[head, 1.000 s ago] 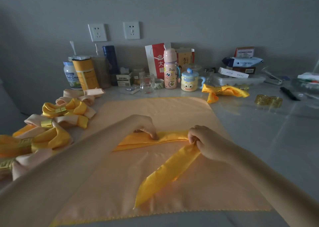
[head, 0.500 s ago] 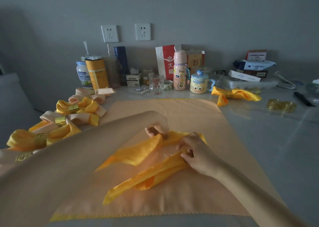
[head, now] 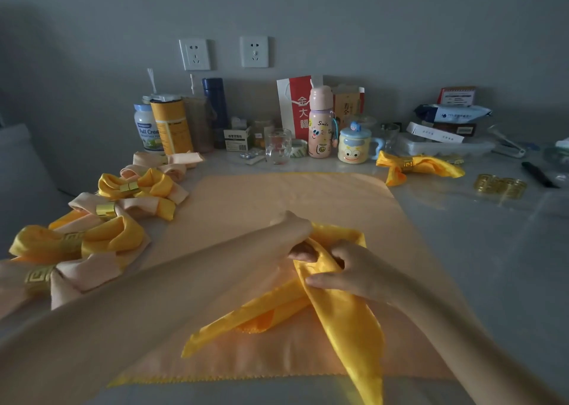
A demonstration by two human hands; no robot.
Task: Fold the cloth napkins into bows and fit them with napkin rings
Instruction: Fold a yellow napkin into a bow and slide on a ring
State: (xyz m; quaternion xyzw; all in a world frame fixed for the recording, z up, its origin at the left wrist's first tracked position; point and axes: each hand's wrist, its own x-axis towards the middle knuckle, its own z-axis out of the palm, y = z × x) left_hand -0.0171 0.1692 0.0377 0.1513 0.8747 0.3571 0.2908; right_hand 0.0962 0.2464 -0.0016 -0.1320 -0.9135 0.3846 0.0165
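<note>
A home tabletop: cartoon mug (head: 353, 146), milk powder jar (head: 147, 132), wall sockets (head: 195, 54), clutter.

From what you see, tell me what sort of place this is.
Probably a home table against a wall, used for crafts: wall sockets, a cartoon mug and milk powder jar among household clutter.

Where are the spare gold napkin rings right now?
The loose gold napkin rings lie in a small cluster on the table's far right, just beyond the finished yellow bow and beside a black pen, well away from both hands.
</note>
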